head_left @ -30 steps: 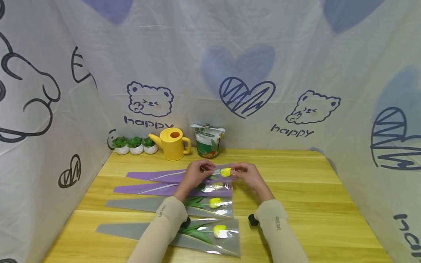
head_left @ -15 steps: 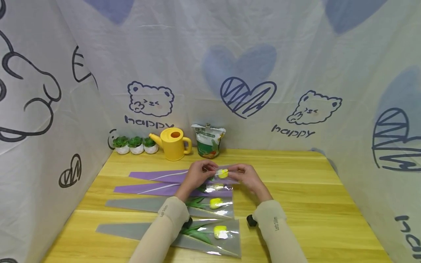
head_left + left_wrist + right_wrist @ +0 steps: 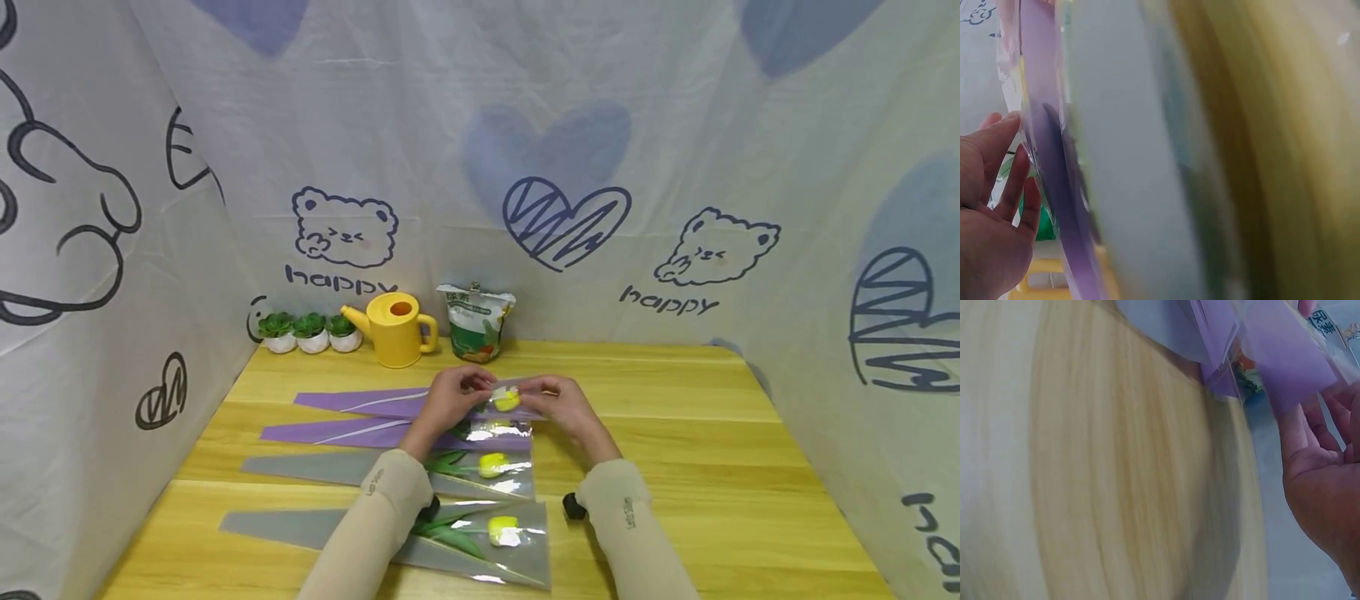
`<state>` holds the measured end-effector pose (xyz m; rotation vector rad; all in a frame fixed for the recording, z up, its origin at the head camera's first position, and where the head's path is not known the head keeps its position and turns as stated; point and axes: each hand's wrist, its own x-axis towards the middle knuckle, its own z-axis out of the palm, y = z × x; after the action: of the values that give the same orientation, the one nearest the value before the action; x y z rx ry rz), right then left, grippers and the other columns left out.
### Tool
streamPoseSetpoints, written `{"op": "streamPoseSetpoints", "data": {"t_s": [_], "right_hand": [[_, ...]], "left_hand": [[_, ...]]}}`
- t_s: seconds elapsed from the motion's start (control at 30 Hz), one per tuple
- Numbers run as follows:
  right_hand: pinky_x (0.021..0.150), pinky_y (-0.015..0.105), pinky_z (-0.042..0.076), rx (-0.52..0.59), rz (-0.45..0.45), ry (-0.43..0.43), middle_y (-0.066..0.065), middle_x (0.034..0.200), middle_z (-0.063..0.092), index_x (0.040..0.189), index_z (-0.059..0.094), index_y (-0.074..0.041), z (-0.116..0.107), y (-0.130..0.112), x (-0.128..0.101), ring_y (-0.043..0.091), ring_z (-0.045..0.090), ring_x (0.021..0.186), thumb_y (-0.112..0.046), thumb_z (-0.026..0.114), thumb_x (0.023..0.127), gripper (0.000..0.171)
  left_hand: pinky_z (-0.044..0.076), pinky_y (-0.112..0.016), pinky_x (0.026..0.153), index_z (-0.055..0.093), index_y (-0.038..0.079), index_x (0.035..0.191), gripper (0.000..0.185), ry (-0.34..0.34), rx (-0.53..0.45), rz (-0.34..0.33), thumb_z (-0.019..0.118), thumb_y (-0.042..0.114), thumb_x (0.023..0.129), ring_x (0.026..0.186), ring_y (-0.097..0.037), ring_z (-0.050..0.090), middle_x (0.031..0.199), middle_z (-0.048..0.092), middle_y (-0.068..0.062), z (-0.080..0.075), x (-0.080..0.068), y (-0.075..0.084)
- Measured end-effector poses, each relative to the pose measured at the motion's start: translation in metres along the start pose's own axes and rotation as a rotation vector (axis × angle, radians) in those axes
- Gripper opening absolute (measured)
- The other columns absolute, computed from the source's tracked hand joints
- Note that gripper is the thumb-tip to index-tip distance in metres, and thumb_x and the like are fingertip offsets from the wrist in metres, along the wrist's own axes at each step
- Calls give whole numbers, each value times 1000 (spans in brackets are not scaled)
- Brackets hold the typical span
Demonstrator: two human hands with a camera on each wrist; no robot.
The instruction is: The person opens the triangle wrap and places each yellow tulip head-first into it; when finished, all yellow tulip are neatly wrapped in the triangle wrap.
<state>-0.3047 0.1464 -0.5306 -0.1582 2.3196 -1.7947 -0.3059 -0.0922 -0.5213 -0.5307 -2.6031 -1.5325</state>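
Observation:
Both hands meet at the wide end of the farthest purple flower sleeve [image 3: 352, 402] on the wooden table [image 3: 675, 433]. My left hand [image 3: 450, 398] pinches the sleeve's clear mouth from the left. From the right, my right hand [image 3: 561, 402] pinches it too. A yellow tulip head [image 3: 507, 399] shows between them inside the clear plastic. In the left wrist view my left hand [image 3: 991, 212] has its fingers against the purple sleeve [image 3: 1047, 125]. The right wrist view shows my right hand [image 3: 1322, 469] beside the purple sleeve [image 3: 1285, 369].
A second purple sleeve [image 3: 337, 432] and two grey sleeves [image 3: 315, 465] [image 3: 300, 527] holding yellow tulips [image 3: 491, 464] [image 3: 502, 529] lie nearer me. At the back stand a yellow watering can [image 3: 395, 327], three small potted plants [image 3: 311, 331] and a green bag [image 3: 474, 322]. Printed cloth walls surround the table.
The yellow tulip head has slid a little to the left, deeper into the purple sleeve, and my right hand followed it slightly left. My left hand has hardly moved.

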Motion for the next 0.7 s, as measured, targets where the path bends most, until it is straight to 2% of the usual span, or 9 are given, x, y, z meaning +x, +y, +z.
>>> {"op": "streamPoseSetpoints", "data": {"t_s": [0.13, 0.3, 0.37, 0.57, 0.7], "right_hand": [[88, 30, 58, -3, -12, 28, 13, 120, 73, 117, 75, -4, -5, 2, -2, 18, 70, 99, -13, 78, 93, 25], [94, 35, 59, 57, -12, 75, 19, 123, 71, 123, 71, 2, -13, 4, -2, 18, 72, 99, -5, 72, 96, 28], [96, 39, 59, 76, -15, 86, 21, 124, 69, 126, 68, 4, -15, 6, -3, 20, 72, 101, -5, 70, 98, 30], [99, 41, 58, 75, -18, 114, 21, 132, 63, 134, 64, 0, -19, 8, -5, 28, 67, 112, -7, 68, 100, 36], [100, 40, 57, 42, -51, 79, 23, 143, 58, 140, 60, 0, -18, 9, -4, 34, 63, 121, -9, 67, 101, 41]], "left_hand": [[57, -37, 86, 78, 11, 106, 16, 16, 15, -3, 78, 4, 91, 91, -19, 74, 97, 79, -4, -1, 2, -1], [57, -32, 79, 78, 10, 105, 16, 33, 28, -27, 78, 2, 90, 90, -20, 73, 96, 79, -6, -3, 5, -3], [56, -30, 76, 78, 11, 105, 16, 34, 37, -38, 78, 3, 90, 90, -20, 73, 96, 79, -5, -2, 6, -4], [55, -28, 74, 78, 11, 104, 16, 35, 61, -48, 79, 4, 91, 91, -21, 73, 96, 79, -5, -2, 10, -6], [55, -29, 75, 78, 10, 104, 15, 46, 74, -53, 79, 4, 90, 90, -21, 73, 95, 79, -5, -2, 12, -7]]}}
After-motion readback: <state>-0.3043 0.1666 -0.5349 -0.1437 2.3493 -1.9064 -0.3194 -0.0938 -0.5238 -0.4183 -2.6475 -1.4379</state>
